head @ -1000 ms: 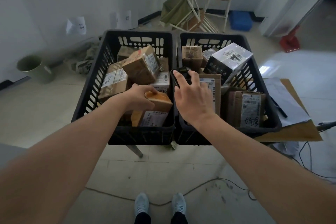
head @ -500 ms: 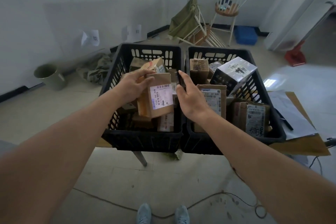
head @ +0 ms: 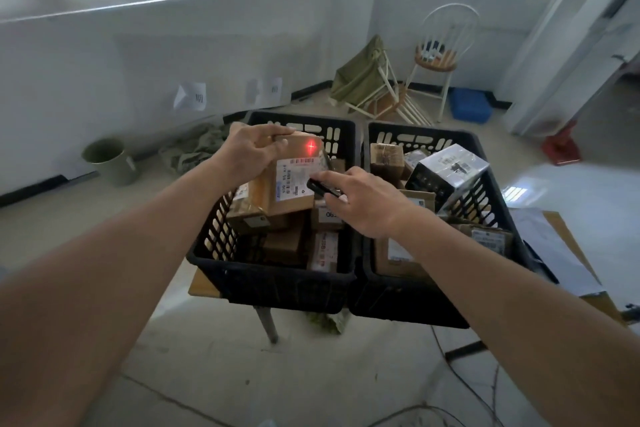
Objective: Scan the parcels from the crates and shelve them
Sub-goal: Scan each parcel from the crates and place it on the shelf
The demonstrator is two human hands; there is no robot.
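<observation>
My left hand [head: 251, 152] grips a brown cardboard parcel [head: 291, 180] by its top left corner and holds it tilted above the left black crate [head: 277, 282]. The parcel's white label faces me, and a red cross of light glows on the cardboard just above the label. My right hand [head: 363, 204] holds a small black scanner [head: 320, 189], pointed at the parcel from the right. The right black crate [head: 408, 303] holds several more parcels, among them a black and silver box [head: 450, 168].
Both crates stand on a small table [head: 204, 286] with papers [head: 550, 250] at its right end. A green bin [head: 109, 159] and crumpled cloth lie by the left wall. Chairs [head: 440, 55], a blue bin [head: 471, 109] and a red object [head: 561, 147] stand behind. Cables run on the floor.
My left hand lifted the parcel out of the left crate and turned its label toward me. My right hand brought the scanner up to it, and the red aiming light now shows on the cardboard.
</observation>
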